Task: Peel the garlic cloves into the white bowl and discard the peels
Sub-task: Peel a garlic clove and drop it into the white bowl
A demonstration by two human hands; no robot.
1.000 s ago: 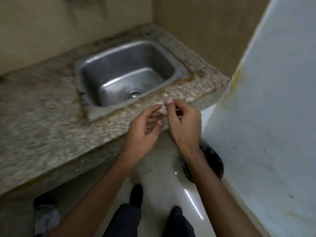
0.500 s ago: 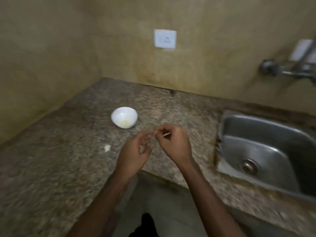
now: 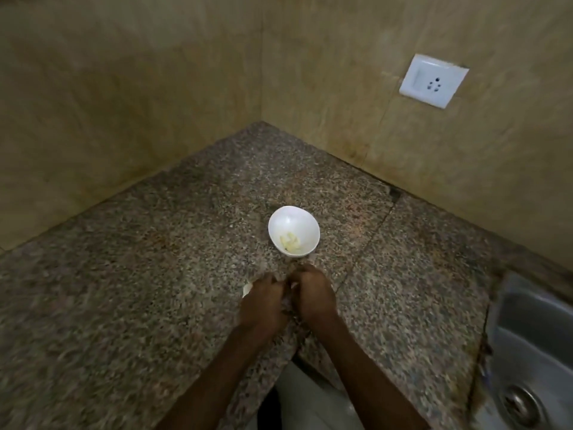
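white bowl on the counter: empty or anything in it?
Not empty. The white bowl stands upright on the counter, with a few pale yellowish garlic pieces at its bottom; most of it is unfilled.

- The head camera is looking forward and down at the counter [image 3: 139, 305], wide-angle, from above its front edge.
- It is facing the corner where two walls [image 3: 124, 103] are meeting; the socket [image 3: 433, 80] is sitting upper right.
- The left hand [image 3: 263, 305] and right hand [image 3: 313, 297] are showing nearest, low centre, backs to the lens; forearms [image 3: 366, 367] are entering from the bottom edge.
- The bowl [image 3: 288, 218] is lying just beyond, seen into from above.
- The sink [image 3: 533, 336] is being cut by the right edge.
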